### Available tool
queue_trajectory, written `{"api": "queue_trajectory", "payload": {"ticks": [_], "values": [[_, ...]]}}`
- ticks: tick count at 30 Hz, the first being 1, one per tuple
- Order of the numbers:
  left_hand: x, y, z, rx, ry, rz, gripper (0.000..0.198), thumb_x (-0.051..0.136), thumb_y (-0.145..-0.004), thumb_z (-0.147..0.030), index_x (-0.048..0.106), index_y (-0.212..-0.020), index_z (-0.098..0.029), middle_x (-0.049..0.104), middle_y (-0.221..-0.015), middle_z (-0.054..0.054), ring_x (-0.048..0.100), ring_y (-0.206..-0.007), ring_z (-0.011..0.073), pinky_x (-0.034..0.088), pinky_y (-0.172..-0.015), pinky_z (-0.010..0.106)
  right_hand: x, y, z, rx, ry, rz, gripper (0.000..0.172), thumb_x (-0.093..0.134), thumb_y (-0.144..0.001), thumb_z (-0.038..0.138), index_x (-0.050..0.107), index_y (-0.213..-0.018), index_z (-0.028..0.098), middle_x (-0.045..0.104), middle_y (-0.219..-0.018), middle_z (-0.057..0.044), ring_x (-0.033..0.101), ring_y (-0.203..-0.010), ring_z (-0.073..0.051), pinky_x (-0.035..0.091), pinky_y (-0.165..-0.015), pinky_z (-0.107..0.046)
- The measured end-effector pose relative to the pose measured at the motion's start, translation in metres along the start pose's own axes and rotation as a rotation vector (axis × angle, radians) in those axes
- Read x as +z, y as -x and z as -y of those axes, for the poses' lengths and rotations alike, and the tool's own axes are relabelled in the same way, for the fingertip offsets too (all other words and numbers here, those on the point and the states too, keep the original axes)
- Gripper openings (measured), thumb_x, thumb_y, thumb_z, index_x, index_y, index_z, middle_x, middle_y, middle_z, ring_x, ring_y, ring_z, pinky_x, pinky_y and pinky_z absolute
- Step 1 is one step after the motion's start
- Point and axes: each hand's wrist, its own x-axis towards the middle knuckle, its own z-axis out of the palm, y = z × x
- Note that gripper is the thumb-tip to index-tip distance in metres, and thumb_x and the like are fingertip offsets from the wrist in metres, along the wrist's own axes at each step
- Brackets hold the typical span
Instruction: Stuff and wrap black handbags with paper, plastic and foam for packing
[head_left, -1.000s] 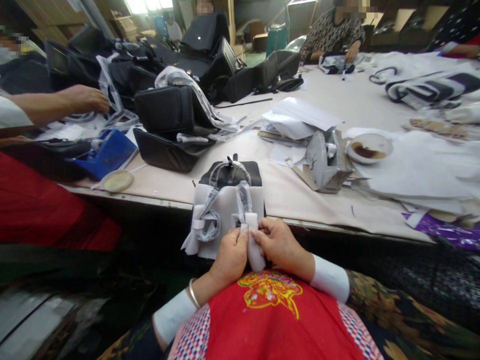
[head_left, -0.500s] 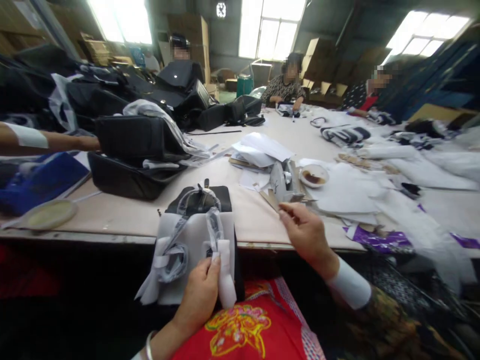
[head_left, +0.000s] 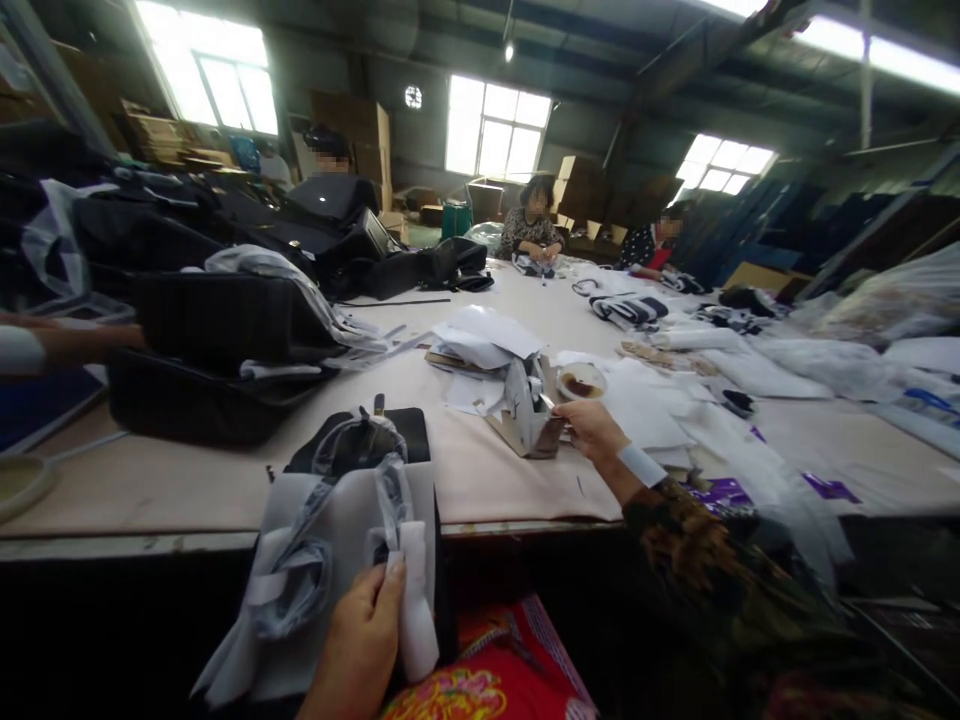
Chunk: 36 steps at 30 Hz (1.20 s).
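Note:
A black handbag [head_left: 390, 440] wrapped in white foam sheet leans from my lap against the table edge, its handles covered in clear plastic. My left hand [head_left: 364, 640] is closed on a white foam strip [head_left: 415, 600] at the base of one handle. My right hand [head_left: 589, 428] is stretched out over the table and touches a grey tape dispenser [head_left: 525, 410], its fingers pinched at the dispenser's near side. I cannot make out anything in that pinch. A small white dish [head_left: 583, 381] with brown liquid stands just behind the dispenser.
Black bags [head_left: 217, 340] are stacked on the table's left side, with another person's arm [head_left: 45, 345] beside them. White paper sheets [head_left: 487, 340] and foam lie across the middle and right. Other people sit at the table's far end [head_left: 532, 235].
My right hand left the handle strip and reached forward to the tape dispenser. My left hand stayed on the strip. My head has lifted, showing more of the hall.

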Motion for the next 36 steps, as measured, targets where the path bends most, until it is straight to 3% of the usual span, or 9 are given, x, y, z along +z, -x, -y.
{"api": "queue_trajectory", "payload": {"ticks": [3, 7, 15, 17, 21, 24, 29, 36], "values": [[0.000, 0.000, -0.003, 0.019, -0.025, -0.009, 0.062, 0.046, -0.080, -0.071, 0.071, -0.092, -0.016, 0.073, -0.101, 0.015, 0.063, -0.109, 0.0362, 0.053, -0.088, 0.043, -0.009, 0.024, -0.002, -0.038, -0.003, -0.048, 0.025, 0.071, -0.061, 0.035, 0.064, -0.071, 0.014, 0.061, -0.064, 0.000, 0.053, -0.060, -0.013, 0.036, -0.050, -0.023], [0.000, 0.000, -0.009, 0.067, -0.052, -0.029, 0.054, 0.047, -0.081, -0.066, 0.071, -0.085, -0.017, 0.072, -0.104, 0.015, 0.063, -0.105, 0.0357, 0.048, -0.093, 0.045, -0.012, 0.053, -0.020, 0.015, -0.007, -0.004, 0.032, 0.067, -0.065, 0.046, 0.059, -0.073, 0.016, 0.058, -0.061, 0.000, 0.046, -0.047, -0.010, 0.030, -0.041, -0.022], [0.004, 0.006, -0.011, 0.170, -0.130, -0.071, 0.043, 0.040, -0.092, -0.048, 0.067, -0.078, -0.016, 0.066, -0.086, 0.011, 0.062, -0.088, 0.0273, 0.048, -0.084, 0.041, 0.000, 0.065, -0.046, 0.113, 0.107, 0.130, 0.031, 0.072, -0.062, 0.043, 0.052, -0.061, 0.019, 0.050, -0.047, 0.002, 0.039, -0.040, -0.009, 0.025, -0.037, -0.022], [0.005, 0.008, -0.010, 0.191, -0.153, -0.079, 0.040, 0.040, -0.093, -0.043, 0.065, -0.076, -0.016, 0.064, -0.085, 0.010, 0.061, -0.086, 0.0254, 0.047, -0.082, 0.039, 0.008, 0.087, -0.038, 0.107, 0.144, 0.277, 0.031, 0.074, -0.065, 0.043, 0.058, -0.066, 0.016, 0.054, -0.051, 0.001, 0.042, -0.043, -0.009, 0.028, -0.039, -0.022], [0.006, 0.009, -0.009, 0.218, -0.179, -0.108, 0.036, 0.042, -0.095, -0.037, 0.066, -0.078, -0.015, 0.062, -0.087, 0.009, 0.060, -0.087, 0.0230, 0.047, -0.082, 0.036, 0.039, 0.149, 0.002, -0.084, 0.248, 0.866, 0.030, 0.063, -0.084, 0.044, 0.064, -0.073, 0.016, 0.058, -0.059, 0.000, 0.044, -0.051, -0.009, 0.033, -0.048, -0.022], [0.007, 0.011, -0.009, 0.233, -0.175, -0.120, 0.032, 0.044, -0.095, -0.034, 0.068, -0.084, -0.015, 0.062, -0.090, 0.009, 0.060, -0.089, 0.0223, 0.047, -0.083, 0.036, 0.071, 0.183, 0.025, -0.139, 0.276, 1.060, 0.029, 0.060, -0.085, 0.041, 0.065, -0.070, 0.016, 0.058, -0.058, 0.001, 0.047, -0.053, -0.010, 0.035, -0.050, -0.022], [0.009, 0.012, -0.005, 0.258, -0.203, -0.138, 0.030, 0.045, -0.095, -0.031, 0.066, -0.082, -0.014, 0.060, -0.087, 0.009, 0.058, -0.085, 0.0225, 0.049, -0.081, 0.037, 0.107, 0.194, 0.019, -0.241, 0.457, 0.968, 0.028, 0.058, -0.083, 0.034, 0.064, -0.062, 0.017, 0.059, -0.057, 0.001, 0.050, -0.055, -0.011, 0.036, -0.052, -0.023], [0.009, 0.012, -0.003, 0.281, -0.198, -0.158, 0.023, 0.049, -0.094, -0.026, 0.065, -0.081, -0.016, 0.059, -0.087, 0.008, 0.059, -0.087, 0.0227, 0.050, -0.085, 0.038, 0.112, 0.194, 0.011, -0.220, 0.633, 0.875, 0.027, 0.061, -0.081, 0.037, 0.068, -0.063, 0.017, 0.064, -0.056, 0.000, 0.054, -0.053, -0.013, 0.036, -0.050, -0.024]]}}
